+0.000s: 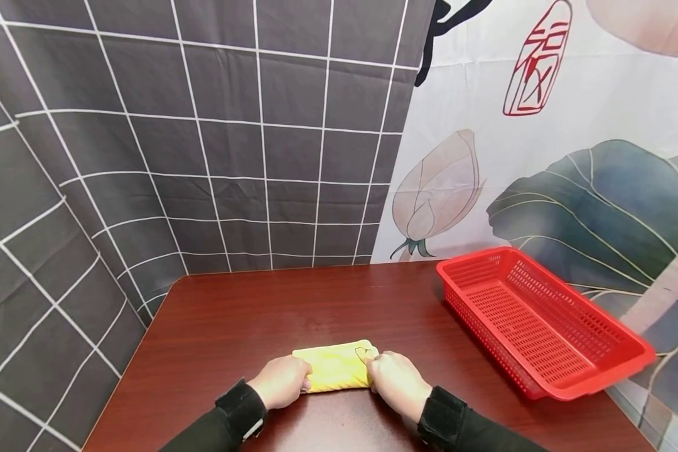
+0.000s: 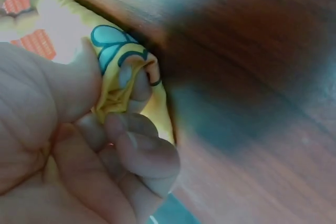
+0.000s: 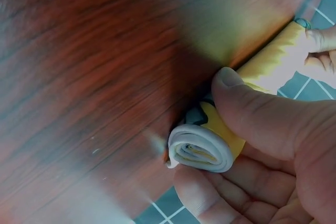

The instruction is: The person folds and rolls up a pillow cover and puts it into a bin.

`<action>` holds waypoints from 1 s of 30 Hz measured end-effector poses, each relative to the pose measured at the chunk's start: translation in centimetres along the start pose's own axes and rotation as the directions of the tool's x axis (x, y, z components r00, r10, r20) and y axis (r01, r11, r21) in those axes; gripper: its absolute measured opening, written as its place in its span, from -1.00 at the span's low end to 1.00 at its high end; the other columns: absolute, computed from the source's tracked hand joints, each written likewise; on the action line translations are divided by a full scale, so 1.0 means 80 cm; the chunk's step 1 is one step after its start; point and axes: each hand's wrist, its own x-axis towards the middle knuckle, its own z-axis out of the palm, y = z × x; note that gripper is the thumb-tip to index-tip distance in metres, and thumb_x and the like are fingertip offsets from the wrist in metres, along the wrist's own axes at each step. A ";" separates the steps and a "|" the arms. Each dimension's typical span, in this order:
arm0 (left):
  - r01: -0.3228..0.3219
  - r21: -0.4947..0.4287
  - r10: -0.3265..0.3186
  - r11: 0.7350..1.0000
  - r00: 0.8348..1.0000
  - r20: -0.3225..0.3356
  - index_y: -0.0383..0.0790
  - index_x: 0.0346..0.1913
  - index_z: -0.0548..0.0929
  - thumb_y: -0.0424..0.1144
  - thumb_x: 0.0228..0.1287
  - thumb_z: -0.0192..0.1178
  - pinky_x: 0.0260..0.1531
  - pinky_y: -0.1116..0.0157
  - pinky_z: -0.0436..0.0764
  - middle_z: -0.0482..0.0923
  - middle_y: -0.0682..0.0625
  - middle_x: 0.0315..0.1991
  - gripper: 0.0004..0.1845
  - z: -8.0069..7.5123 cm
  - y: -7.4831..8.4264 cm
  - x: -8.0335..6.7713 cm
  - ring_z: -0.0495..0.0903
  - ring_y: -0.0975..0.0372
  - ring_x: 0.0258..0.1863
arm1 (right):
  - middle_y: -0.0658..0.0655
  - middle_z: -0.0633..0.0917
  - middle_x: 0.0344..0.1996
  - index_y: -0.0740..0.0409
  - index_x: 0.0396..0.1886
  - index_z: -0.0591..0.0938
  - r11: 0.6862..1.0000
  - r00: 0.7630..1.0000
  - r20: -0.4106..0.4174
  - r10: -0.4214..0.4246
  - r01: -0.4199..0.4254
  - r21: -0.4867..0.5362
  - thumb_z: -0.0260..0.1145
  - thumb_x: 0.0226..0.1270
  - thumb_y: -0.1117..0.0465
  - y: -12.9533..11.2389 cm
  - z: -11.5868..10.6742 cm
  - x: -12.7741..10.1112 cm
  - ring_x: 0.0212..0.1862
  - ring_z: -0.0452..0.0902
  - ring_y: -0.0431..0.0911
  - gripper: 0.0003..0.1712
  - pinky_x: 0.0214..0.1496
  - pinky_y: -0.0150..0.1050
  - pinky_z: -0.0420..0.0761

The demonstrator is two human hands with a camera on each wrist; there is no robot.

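Note:
A yellow cloth (image 1: 336, 367) lies rolled up on the table near its front, its length running from one hand to the other. My left hand (image 1: 282, 380) grips the left end; in the left wrist view the fingers pinch a fold of the cloth (image 2: 113, 95) with a blue-outlined print. My right hand (image 1: 398, 383) holds the right end between thumb and fingers. Seen from the right wrist, that end of the cloth (image 3: 202, 150) shows a coiled spiral with a pale inner side.
A red plastic basket (image 1: 542, 326) with slotted walls stands at the right side of the brown wooden table (image 1: 231, 314). Behind hang a dark grey cloth with a white grid (image 1: 231, 150) and a white curtain with lotus prints (image 1: 437, 188).

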 end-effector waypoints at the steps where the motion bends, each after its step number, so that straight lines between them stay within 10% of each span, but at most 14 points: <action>1: 0.001 0.015 -0.001 1.000 1.000 0.004 -0.04 -0.56 0.48 -0.29 0.21 0.44 -0.49 0.25 0.45 0.33 0.16 -0.64 -0.68 -0.001 0.001 0.000 0.37 0.26 -0.59 | -0.05 0.64 -0.62 0.02 -0.58 0.60 1.000 1.000 -0.003 0.000 0.000 -0.004 0.66 -0.16 0.27 -0.001 0.000 0.000 -0.56 0.43 -0.11 -0.67 -0.47 -0.24 0.50; 9: 0.064 0.007 -0.065 0.998 0.991 0.116 -0.10 -0.61 0.48 -0.34 0.16 0.44 -0.47 0.27 0.43 0.30 0.11 -0.66 -0.66 -0.011 0.006 0.014 0.30 0.22 -0.60 | -0.03 0.63 -0.63 0.00 -0.64 0.62 0.997 1.000 -0.029 0.005 -0.007 -0.078 0.62 -0.11 0.26 -0.007 0.005 0.002 -0.57 0.43 -0.10 -0.72 -0.51 -0.22 0.50; 16: 0.084 0.046 -0.091 0.995 0.980 0.177 -0.15 -0.62 0.50 -0.30 -0.01 0.48 -0.43 0.24 0.49 0.37 0.05 -0.62 -0.69 0.025 -0.026 0.045 0.33 0.18 -0.57 | -0.02 0.58 -0.57 0.00 -0.65 0.62 0.995 0.999 -0.034 0.005 -0.008 -0.103 0.62 -0.14 0.27 -0.009 0.003 0.002 -0.53 0.45 -0.11 -0.73 -0.50 -0.24 0.53; 22: 0.349 -0.074 -0.319 0.934 0.909 0.267 -0.21 -0.59 0.54 -0.21 -0.01 0.65 -0.77 0.30 0.53 0.48 -0.01 -0.65 -0.60 0.003 -0.020 0.048 0.48 0.25 -0.80 | -0.03 0.52 -0.50 -0.05 -0.65 0.63 0.994 0.998 -0.054 -0.014 0.007 -0.112 0.67 -0.20 0.21 -0.009 0.004 0.002 -0.44 0.43 -0.10 -0.71 -0.43 -0.27 0.52; 30: 0.466 -0.139 -0.391 0.874 0.843 0.370 -0.26 -0.62 0.54 -0.21 0.06 0.68 -0.84 0.43 0.45 0.45 -0.03 -0.71 -0.55 -0.028 -0.005 0.050 0.39 0.29 -0.89 | 0.04 0.54 -0.47 0.04 -0.55 0.65 0.988 0.994 -0.080 0.068 -0.079 -0.135 0.59 0.04 0.23 -0.018 0.013 -0.002 -0.63 0.46 -0.02 -0.77 -0.58 -0.14 0.50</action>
